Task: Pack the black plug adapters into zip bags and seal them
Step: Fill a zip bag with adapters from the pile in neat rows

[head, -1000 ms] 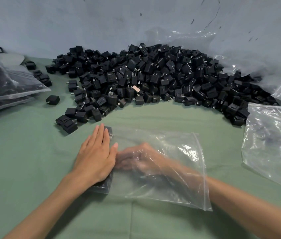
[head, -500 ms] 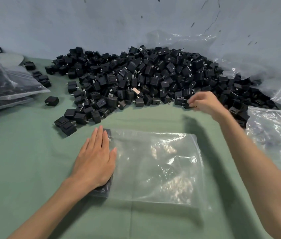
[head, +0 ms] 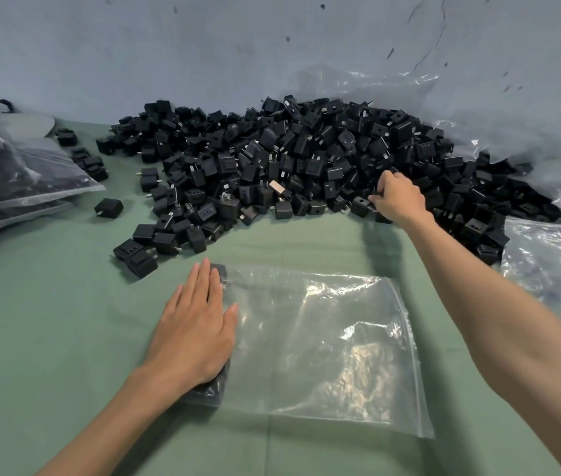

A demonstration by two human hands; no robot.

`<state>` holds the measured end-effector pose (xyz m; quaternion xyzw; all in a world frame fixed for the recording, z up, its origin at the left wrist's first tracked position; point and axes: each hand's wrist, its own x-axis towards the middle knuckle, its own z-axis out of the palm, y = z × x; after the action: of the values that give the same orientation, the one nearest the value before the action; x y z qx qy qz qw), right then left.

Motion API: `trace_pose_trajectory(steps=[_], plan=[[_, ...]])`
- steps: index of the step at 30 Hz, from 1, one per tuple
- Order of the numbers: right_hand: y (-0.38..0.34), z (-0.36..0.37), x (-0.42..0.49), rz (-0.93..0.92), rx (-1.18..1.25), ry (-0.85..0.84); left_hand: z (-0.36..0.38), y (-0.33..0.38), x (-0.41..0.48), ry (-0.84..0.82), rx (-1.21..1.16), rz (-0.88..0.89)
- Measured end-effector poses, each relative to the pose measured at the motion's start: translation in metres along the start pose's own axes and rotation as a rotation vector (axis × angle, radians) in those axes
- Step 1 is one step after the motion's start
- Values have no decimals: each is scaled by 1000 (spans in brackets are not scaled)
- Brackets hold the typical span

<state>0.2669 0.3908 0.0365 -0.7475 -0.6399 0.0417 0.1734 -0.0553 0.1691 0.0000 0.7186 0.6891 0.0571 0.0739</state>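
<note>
Left hand [head: 196, 328] lies flat, fingers straight, pressing the 9 o'clock edge of the zip bag [head: 323, 345] on the green counter [head: 49, 321]. At 1 o'clock from it, the right hand [head: 397, 199] curls its fingers round black plug adapters [head: 361, 205] at the pile's near edge.

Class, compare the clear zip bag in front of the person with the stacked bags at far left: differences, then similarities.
The front zip bag is nearly empty, with a few black adapters at its left end under the left hand; the stacked bags look filled with dark contents. The front zip bag lies alone and flat; the stacked bags are piled on each other. Both are clear plastic.
</note>
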Motion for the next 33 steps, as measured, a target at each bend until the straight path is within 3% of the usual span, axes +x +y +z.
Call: trace_pose_trajectory(steps=[5, 9, 11, 13, 17, 21, 25, 29, 33], plan=[[21, 3, -33, -216, -41, -34, -1, 0, 0, 0, 0, 4], [28, -1, -53, -254, -141, -188, -1, 1, 1, -5, -1, 4], [23, -3, -59, -296, -197, -172, -1, 0, 1, 1, -3, 6], [20, -3, -63, -280, -210, -80, -1, 0, 0, 7, -6, 6], [22, 0, -72, -203, -200, -93, -2, 0, 1, 4, -5, 5], [26, 8, -81, -155, -188, 19, -1, 0, 1, -5, -11, 7], [41, 14, -91, -81, -200, -21, 0, -1, 2, 0, -12, 8], [52, 10, -107, -193, -50, 85, 0, -1, 2, 8, -18, 13], [59, -9, -137, -263, 225, 75, 1, -2, 2, 16, -17, 16]])
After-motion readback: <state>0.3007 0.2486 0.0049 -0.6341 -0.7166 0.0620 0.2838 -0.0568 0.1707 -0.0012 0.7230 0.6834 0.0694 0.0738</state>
